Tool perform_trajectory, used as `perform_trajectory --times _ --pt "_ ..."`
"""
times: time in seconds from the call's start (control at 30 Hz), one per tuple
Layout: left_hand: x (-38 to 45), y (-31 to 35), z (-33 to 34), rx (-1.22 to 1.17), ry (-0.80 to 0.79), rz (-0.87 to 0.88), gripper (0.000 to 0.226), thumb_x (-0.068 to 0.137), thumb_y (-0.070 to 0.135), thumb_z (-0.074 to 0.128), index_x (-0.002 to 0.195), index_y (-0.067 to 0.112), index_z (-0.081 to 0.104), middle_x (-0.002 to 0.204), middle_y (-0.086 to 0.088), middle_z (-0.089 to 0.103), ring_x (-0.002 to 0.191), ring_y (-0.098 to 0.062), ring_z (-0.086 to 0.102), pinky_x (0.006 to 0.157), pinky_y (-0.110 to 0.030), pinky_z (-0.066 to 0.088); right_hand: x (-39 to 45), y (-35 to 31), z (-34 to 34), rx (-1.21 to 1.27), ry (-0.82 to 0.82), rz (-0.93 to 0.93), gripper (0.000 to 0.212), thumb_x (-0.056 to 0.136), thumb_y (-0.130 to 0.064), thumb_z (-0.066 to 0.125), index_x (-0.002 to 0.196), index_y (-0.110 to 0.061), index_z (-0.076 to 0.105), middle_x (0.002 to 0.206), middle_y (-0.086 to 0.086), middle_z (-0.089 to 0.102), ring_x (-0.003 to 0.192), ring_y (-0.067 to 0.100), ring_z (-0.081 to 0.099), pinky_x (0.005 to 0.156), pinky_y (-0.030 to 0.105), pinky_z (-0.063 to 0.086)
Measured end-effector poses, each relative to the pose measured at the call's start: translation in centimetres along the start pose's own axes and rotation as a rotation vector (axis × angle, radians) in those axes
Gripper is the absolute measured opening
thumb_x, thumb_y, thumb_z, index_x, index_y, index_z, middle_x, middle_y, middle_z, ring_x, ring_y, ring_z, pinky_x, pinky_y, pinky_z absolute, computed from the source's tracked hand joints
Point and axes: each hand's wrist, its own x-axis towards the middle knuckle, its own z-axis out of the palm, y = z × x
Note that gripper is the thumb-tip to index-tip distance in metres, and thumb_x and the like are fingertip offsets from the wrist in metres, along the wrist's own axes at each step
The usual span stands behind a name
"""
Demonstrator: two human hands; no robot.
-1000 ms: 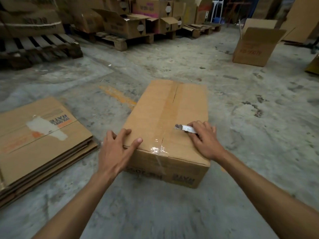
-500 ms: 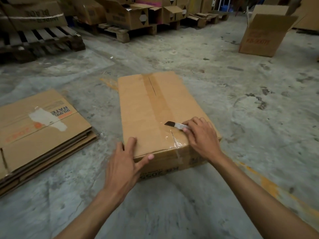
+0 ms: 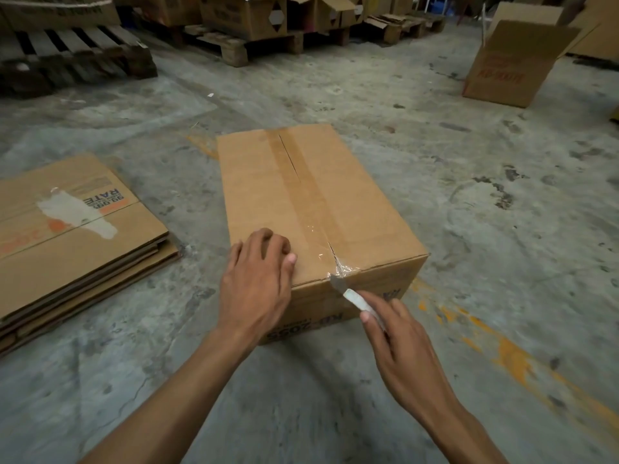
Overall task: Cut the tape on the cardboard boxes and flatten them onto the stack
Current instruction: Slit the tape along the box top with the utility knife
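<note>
A closed brown cardboard box [image 3: 268, 182] lies on the concrete floor in front of me, with clear tape [image 3: 311, 202] running along its top seam. The tape is crumpled and slit at the near edge. My left hand [image 3: 258, 283] presses flat on the near left corner of the box top. My right hand [image 3: 398, 339] grips a white utility knife [image 3: 355, 296], whose blade tip touches the tape at the near top edge. A stack of flattened boxes [image 3: 77, 236] lies on the floor to the left.
An open box [image 3: 509, 65] stands at the far right. Wooden pallets [image 3: 77, 58] and pallets loaded with more boxes [image 3: 254, 18] line the back. Orange paint marks [image 3: 502, 349] streak the floor at the right.
The box has turned so that its near end faces me. My right hand has drawn the knife back along the seam, off the top, to the near edge. My left hand moved onto the top.
</note>
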Motion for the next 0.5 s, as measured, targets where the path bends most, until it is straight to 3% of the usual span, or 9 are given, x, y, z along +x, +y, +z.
perform_trajectory --times 0.1,0.4,0.5 --pt "0.0 0.1 0.0 0.015 0.013 -0.004 0.020 0.103 0.037 0.032 0.106 0.024 0.047 0.120 0.001 0.049 0.109 -0.020 0.049 0.105 -0.045 0.037 -0.4 -0.1 0.4 -0.039 -0.012 0.005 0.033 0.100 -0.039 0.039 0.129 -0.036 0.052 0.095 -0.010 0.054 0.087 0.006 0.056 0.073 0.029 0.047" --pt "-0.1 0.0 0.0 0.025 0.001 -0.012 0.023 0.103 0.038 0.029 0.107 0.025 0.048 0.121 0.003 0.048 0.111 -0.017 0.049 0.108 -0.044 0.034 0.2 -1.6 0.5 -0.142 -0.080 0.031 0.042 0.100 -0.045 0.029 0.133 -0.032 0.051 0.084 -0.015 0.043 0.078 0.009 0.054 0.065 0.031 0.044" --pt "-0.1 0.0 0.1 0.029 0.003 -0.008 0.024 0.103 0.039 0.028 0.108 0.025 0.048 0.121 0.003 0.048 0.111 -0.017 0.049 0.108 -0.044 0.034 0.5 -2.2 0.3 -0.163 -0.078 0.056 0.038 0.101 -0.040 0.034 0.132 -0.030 0.053 0.085 -0.010 0.049 0.078 0.014 0.056 0.067 0.035 0.047"
